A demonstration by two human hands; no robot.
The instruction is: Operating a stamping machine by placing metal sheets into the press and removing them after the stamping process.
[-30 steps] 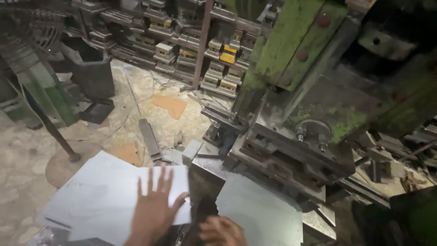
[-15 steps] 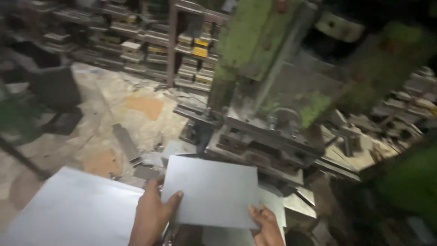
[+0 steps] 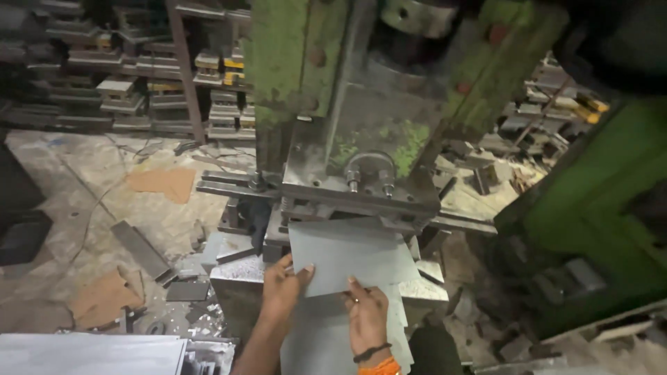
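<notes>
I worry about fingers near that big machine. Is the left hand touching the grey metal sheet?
Touching. The head view shows the left hand with its thumb lying on the grey metal sheet at its near left edge.

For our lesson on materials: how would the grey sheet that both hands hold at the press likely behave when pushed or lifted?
The grey sheet looks stiff: it lies flat with no sag where the left hand and right hand grip its near edge. Its smooth face would probably slide easily over the press bed. Its thin edges may be sharp.

Metal sheet (image 3: 345, 253) lies under press (image 3: 361, 139) (sheet stack (image 3: 90, 354) far left).
</notes>
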